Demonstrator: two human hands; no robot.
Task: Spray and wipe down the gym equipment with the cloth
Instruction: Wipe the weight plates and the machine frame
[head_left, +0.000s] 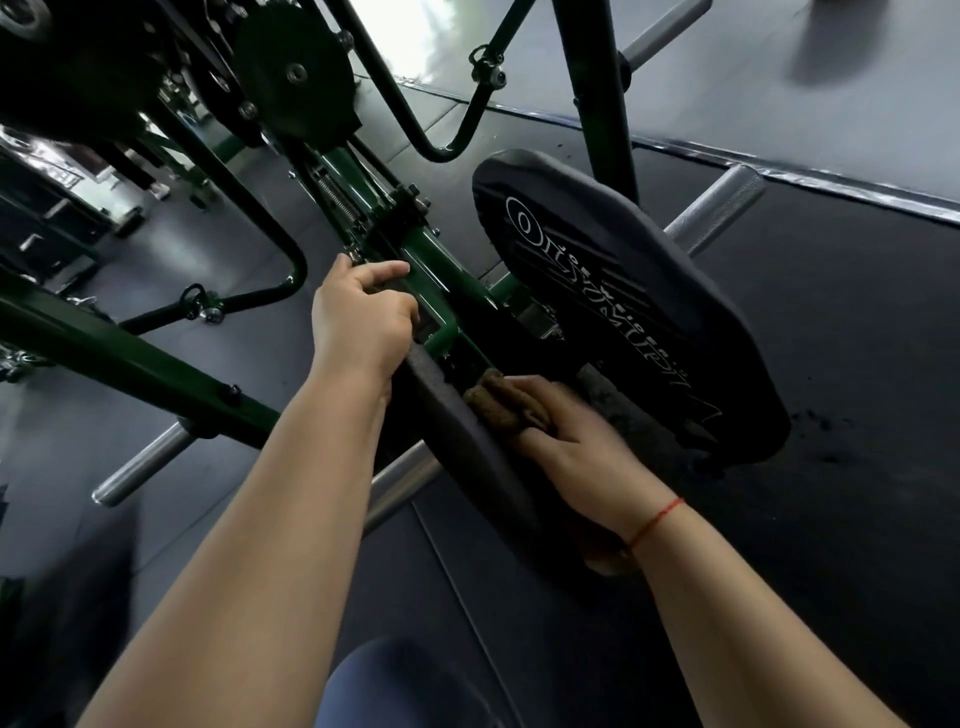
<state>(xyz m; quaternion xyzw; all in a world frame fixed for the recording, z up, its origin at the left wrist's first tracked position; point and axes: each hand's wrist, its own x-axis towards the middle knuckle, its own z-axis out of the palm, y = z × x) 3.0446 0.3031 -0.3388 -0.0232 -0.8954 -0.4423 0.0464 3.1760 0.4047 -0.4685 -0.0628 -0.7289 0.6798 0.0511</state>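
A dark green gym machine frame (431, 260) runs through the middle of the view. A large black pad with white lettering (623, 296) is tilted at the right. A second, narrower black pad (457, 441) lies edge-on just below it. My right hand (571, 447) presses a brown cloth (504, 402) against the inner side of that narrower pad, fingers curled round the cloth. My left hand (358, 317) grips the top end of the narrower pad beside the green bar. No spray bottle is in view.
Chrome weight pegs stick out at the lower left (140, 462) and upper right (717, 208). Curved green handles (249, 296) and a black round cover (296, 73) sit at the upper left. Dark rubber floor (831, 519) lies all around. My knee (395, 686) shows at the bottom.
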